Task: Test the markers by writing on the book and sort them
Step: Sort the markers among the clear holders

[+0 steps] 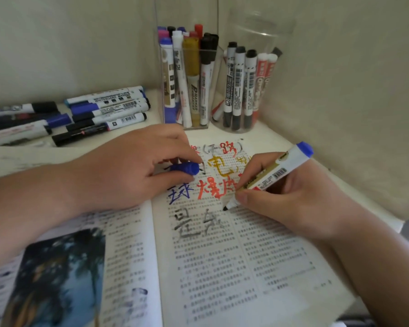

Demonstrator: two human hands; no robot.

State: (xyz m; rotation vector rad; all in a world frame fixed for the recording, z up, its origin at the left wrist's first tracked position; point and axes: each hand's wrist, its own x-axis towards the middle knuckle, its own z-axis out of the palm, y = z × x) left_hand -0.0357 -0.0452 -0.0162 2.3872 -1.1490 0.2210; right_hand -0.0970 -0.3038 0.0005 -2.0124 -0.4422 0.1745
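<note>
A person's right hand (293, 199) grips a blue-ended whiteboard marker (270, 175), tip on the open book's (222, 267) right page, barrel slanting up and away to the right. The left hand (132, 171), apart on the book's middle, pinches the blue cap (185, 168) (nearest for recapping). A square holder (187, 90) and round jar (246, 95) stand beyond the book.

Reaches in from the lower left with a bare forearm, wrist straight, left grip (128, 171) palm down and knuckles up. Curls thumb and fingers of that grip round a blue cap (185, 168), fingertips pointing right. Slants in from the lower right with the other bare forearm, wrist slightly cocked. Pinches a marker (275, 174) in the right grip (293, 199) between thumb and forefinger, low on the barrel, tip down, other fingers folded beneath. Holds the two grips near each other, not touching.
</note>
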